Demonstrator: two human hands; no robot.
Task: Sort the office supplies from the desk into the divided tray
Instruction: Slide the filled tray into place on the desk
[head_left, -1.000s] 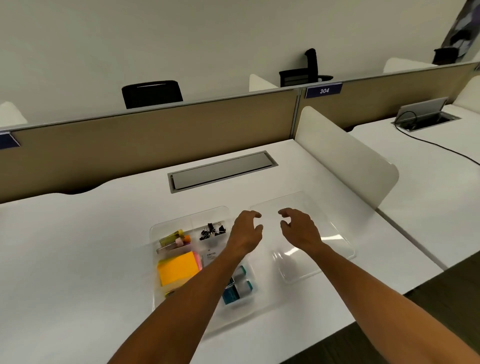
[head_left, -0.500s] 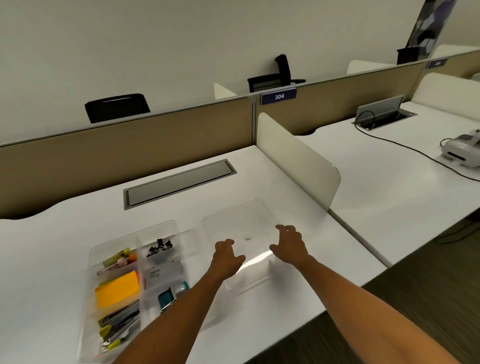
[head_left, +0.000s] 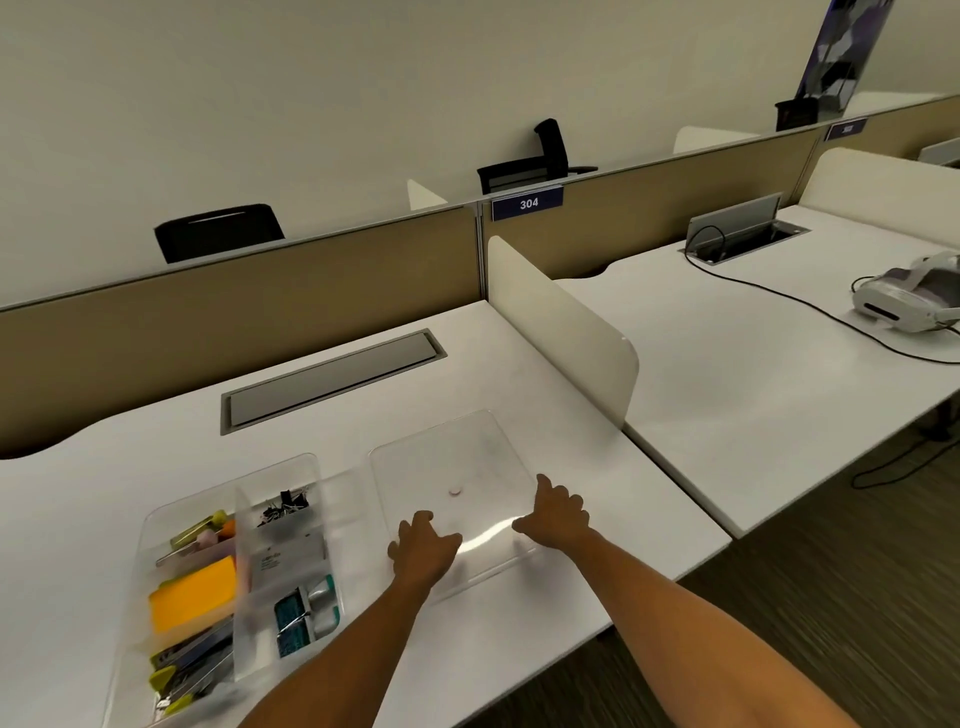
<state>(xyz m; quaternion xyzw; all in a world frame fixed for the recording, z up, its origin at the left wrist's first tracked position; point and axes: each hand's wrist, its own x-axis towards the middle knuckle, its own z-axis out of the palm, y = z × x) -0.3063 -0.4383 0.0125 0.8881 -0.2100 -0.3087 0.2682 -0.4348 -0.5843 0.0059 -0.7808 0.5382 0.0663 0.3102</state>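
A clear divided tray lies at the desk's front left. It holds a yellow sticky-note pad, black binder clips, highlighters, a white card, teal items and pens at its near end. Right of it lies a clear shallow tray with one small pink round thing in it. My left hand grips this shallow tray's near left edge. My right hand grips its near right corner.
A white divider panel stands along the desk's right side. A grey cable hatch is set in the desk behind the trays. The neighbouring desk carries a white headset and a black cable. The desk's front edge runs just below my hands.
My hands came down from above the shallow tray onto its near edge and took hold. The view swung right, so the divided tray now sits further left.
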